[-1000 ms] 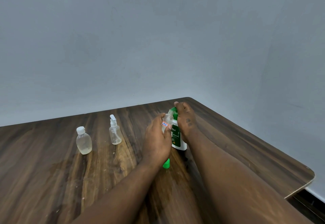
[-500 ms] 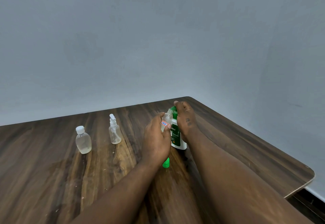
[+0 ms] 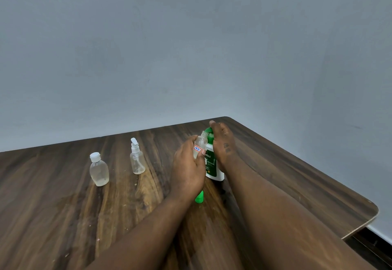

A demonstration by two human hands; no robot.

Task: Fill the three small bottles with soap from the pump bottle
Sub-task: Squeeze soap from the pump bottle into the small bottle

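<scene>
A white and green pump bottle [image 3: 212, 164] stands on the wooden table [image 3: 297, 180]. My right hand [image 3: 222, 142] lies over its green pump head, fingers straight on top. My left hand [image 3: 187, 170] grips a small clear bottle [image 3: 200, 142] with a red-edged sticker, its uncapped mouth held against the pump spout. A green cap [image 3: 199, 197] lies on the table just below my left hand. Two more small bottles stand to the left: one with a white spray top [image 3: 137, 159] and one with a white screw cap [image 3: 98, 170].
The table's right edge and rounded near corner [image 3: 373, 208] lie close to my right forearm. A plain grey wall rises behind the table. Bare wood stretches left of and in front of the two standing bottles.
Both hands stay at the pump bottle with hardly any shift. The small bottle remains at the spout.
</scene>
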